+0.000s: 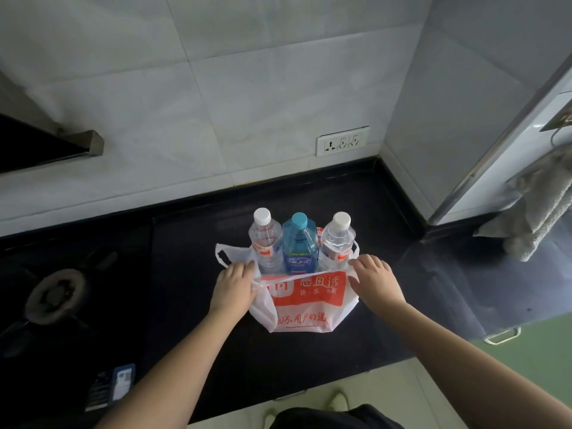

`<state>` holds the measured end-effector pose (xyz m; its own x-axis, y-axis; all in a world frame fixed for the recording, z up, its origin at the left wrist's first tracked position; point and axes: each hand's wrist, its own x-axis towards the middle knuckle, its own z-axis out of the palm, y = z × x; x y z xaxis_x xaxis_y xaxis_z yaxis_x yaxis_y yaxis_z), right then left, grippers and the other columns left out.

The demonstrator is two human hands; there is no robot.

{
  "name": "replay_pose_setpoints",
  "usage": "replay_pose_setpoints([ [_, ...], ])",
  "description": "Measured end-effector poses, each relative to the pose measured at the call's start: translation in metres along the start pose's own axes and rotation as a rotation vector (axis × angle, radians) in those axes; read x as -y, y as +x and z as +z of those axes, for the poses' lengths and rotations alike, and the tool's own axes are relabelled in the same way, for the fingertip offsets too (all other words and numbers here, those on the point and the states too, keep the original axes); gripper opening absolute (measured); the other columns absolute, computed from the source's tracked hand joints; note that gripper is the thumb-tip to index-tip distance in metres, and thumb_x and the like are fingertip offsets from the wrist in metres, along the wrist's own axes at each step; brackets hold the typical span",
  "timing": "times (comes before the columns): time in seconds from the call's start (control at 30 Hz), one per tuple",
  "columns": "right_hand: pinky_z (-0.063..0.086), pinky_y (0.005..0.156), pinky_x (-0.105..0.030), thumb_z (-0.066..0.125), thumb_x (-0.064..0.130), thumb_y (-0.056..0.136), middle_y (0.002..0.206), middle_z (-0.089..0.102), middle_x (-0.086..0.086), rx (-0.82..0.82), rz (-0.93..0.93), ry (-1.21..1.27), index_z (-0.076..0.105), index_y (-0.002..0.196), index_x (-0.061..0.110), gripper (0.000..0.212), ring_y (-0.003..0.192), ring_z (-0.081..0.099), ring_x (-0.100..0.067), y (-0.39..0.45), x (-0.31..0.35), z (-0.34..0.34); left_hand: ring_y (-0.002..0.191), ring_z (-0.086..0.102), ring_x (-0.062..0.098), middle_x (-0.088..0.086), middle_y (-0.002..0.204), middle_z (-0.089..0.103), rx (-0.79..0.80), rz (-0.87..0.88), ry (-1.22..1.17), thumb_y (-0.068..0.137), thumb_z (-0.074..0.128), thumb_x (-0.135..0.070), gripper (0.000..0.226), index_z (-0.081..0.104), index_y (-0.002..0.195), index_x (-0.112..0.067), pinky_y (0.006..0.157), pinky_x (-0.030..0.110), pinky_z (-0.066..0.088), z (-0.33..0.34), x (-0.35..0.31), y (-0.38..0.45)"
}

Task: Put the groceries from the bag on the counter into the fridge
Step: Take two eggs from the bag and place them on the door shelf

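A white plastic bag (pixel 305 308) with red print stands on the black counter (pixel 192 274). Three bottles stand upright in it: a clear one with a white cap (pixel 264 239) on the left, a blue one with a teal cap (pixel 298 246) in the middle, and another clear white-capped one (pixel 337 239) on the right. My left hand (pixel 233 286) grips the bag's left rim near its handle. My right hand (pixel 376 280) grips the right rim, so the bag's mouth is spread between them. The fridge (pixel 507 168) stands at the right edge, only its side showing.
A gas burner (pixel 55 294) sits in the counter to the left, with a range hood (pixel 46 147) above it. A wall socket (pixel 342 140) is behind the bag. A grey towel (pixel 532 209) hangs on the fridge side. A small dark packet (pixel 113 385) lies near the counter's front edge.
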<state>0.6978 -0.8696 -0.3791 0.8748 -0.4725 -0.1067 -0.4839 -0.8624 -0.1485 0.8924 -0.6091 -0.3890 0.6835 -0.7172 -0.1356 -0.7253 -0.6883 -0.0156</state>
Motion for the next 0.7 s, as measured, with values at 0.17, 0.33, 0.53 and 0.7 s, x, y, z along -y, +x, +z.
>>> replay_pose_setpoints([
  [0.17,0.05,0.09,-0.045,0.087,0.023,0.067,0.106,0.067,-0.005,-0.084,-0.098,-0.063,0.071,0.1,0.018,0.037,0.102,0.062,-0.03,-0.016,0.002,0.006,0.128,0.049,0.029,0.01,0.136,0.053,-0.147,0.157,0.0,0.078,0.077,-0.024,0.074,0.044,0.144,-0.024,0.105,0.046,0.044,0.005,0.012,-0.026],
  [0.33,0.045,0.101,-0.046,0.087,0.021,0.067,0.116,0.067,-0.005,-0.156,-0.284,-0.095,0.071,0.097,0.019,0.034,0.115,0.059,-0.029,-0.023,0.001,0.005,0.139,0.038,0.028,0.009,0.145,0.05,-0.248,0.416,-0.011,0.075,0.078,-0.017,0.052,0.064,0.125,-0.024,0.115,0.047,0.03,0.002,0.02,-0.038],
  [0.53,0.043,0.106,-0.043,0.061,0.027,0.083,0.105,0.072,-0.005,-0.161,-0.522,0.002,0.066,0.098,0.013,0.022,0.105,0.066,-0.024,-0.027,0.016,0.001,0.141,0.037,0.017,0.001,0.14,0.056,-0.233,0.639,-0.039,0.086,0.064,-0.031,0.026,0.069,0.109,-0.02,0.12,0.039,0.022,-0.005,0.015,-0.045],
  [0.7,0.054,0.08,-0.042,0.045,0.027,0.096,0.087,0.064,-0.006,0.097,-0.511,0.011,0.052,0.107,0.01,0.021,0.079,0.064,-0.03,-0.024,0.056,-0.016,0.104,0.061,0.015,-0.006,0.098,0.069,-0.066,0.717,-0.114,0.086,0.057,-0.041,0.025,0.066,0.091,-0.018,0.105,0.035,0.043,-0.018,0.002,-0.049],
])
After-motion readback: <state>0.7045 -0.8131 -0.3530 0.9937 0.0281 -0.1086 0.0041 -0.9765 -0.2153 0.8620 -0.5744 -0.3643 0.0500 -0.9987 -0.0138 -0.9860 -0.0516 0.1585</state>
